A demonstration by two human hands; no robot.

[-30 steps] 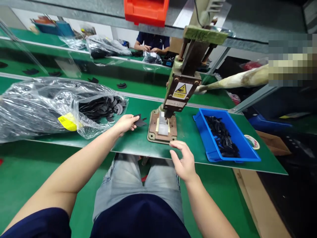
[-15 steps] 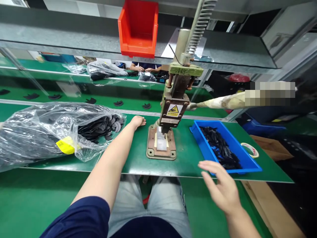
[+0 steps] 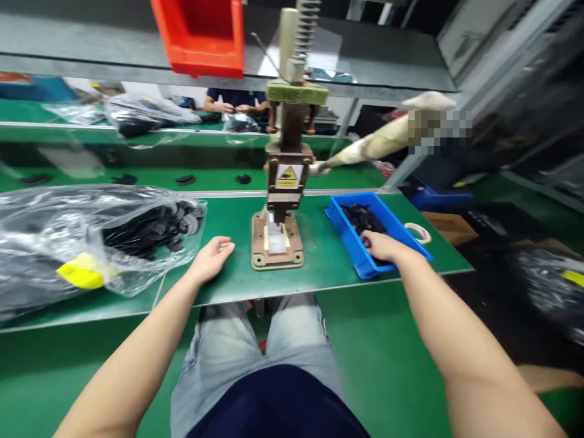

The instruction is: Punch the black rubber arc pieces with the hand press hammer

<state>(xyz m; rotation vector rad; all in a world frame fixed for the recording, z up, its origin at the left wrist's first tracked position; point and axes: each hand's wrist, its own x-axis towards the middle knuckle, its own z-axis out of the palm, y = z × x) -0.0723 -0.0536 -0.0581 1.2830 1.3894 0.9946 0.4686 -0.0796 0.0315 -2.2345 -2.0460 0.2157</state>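
Observation:
My right hand [image 3: 381, 246] reaches into the blue bin [image 3: 351, 243], its fingers closed down among thin black plastic pieces [image 3: 362, 218]; what they pinch, if anything, is hidden. Resting on the green bench, my left hand [image 3: 212, 258] is empty, with loosely bent fingers. It lies between the clear plastic bag [image 3: 137, 280] of curved black pieces [image 3: 159, 225] and the hand press [image 3: 287, 176]. A translucent block [image 3: 276, 242] sits on the base [image 3: 276, 260] of the press, under its ram.
The press lever [image 3: 374, 143] sticks out to the right above the bench. A tape roll [image 3: 417, 232] lies beside the bin. Overhead, a red bin [image 3: 205, 58] stands on a shelf. Behind the bench, curved black pieces [image 3: 185, 180] lie spaced along a green strip, and a co-worker's hands [image 3: 235, 108] show farther back.
My right hand has moved from in front of the blue bin down into it, fingers closing. My left hand has drawn back toward the bench's front edge. The whole view has shifted.

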